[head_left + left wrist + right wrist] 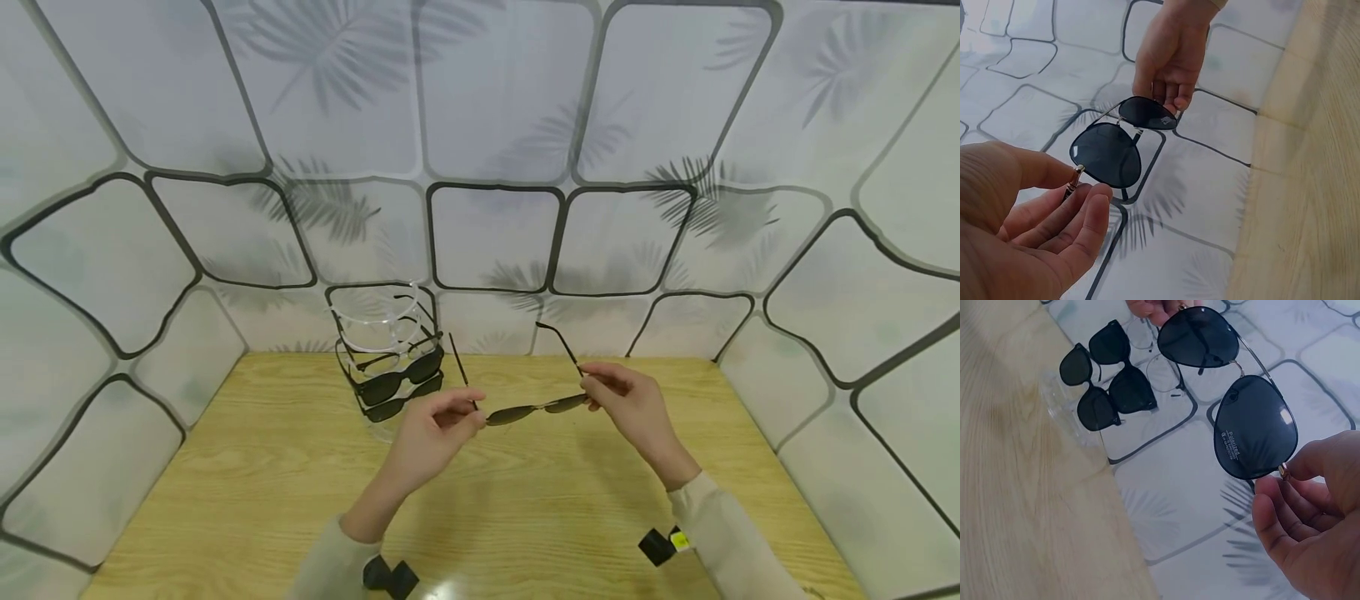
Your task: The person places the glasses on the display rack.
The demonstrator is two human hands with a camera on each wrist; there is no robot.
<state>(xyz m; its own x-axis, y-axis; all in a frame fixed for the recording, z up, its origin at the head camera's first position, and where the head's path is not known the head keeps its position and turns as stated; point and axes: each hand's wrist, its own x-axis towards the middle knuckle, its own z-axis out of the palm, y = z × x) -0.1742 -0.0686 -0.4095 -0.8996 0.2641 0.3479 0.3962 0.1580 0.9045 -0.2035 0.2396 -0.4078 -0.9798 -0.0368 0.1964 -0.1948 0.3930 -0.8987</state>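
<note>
Both hands hold one pair of aviator sunglasses (512, 414) above the wooden table, dark lenses toward the person and temples spread toward the back wall. My left hand (438, 433) pinches the hinge at the left end between thumb and fingers. At the other end, the right hand (628, 410) pinches the right hinge the same way. The right wrist view shows small white "Polarized" print on one dark lens (1255, 425). A thin metal bridge and brow bar join the two lenses.
Left of the hands, a clear display stand (381, 432) bears several pairs of glasses, among them black sunglasses (382, 388). The wooden table (525, 517) ends at a patterned backdrop (495, 237) that rises at the back and both sides.
</note>
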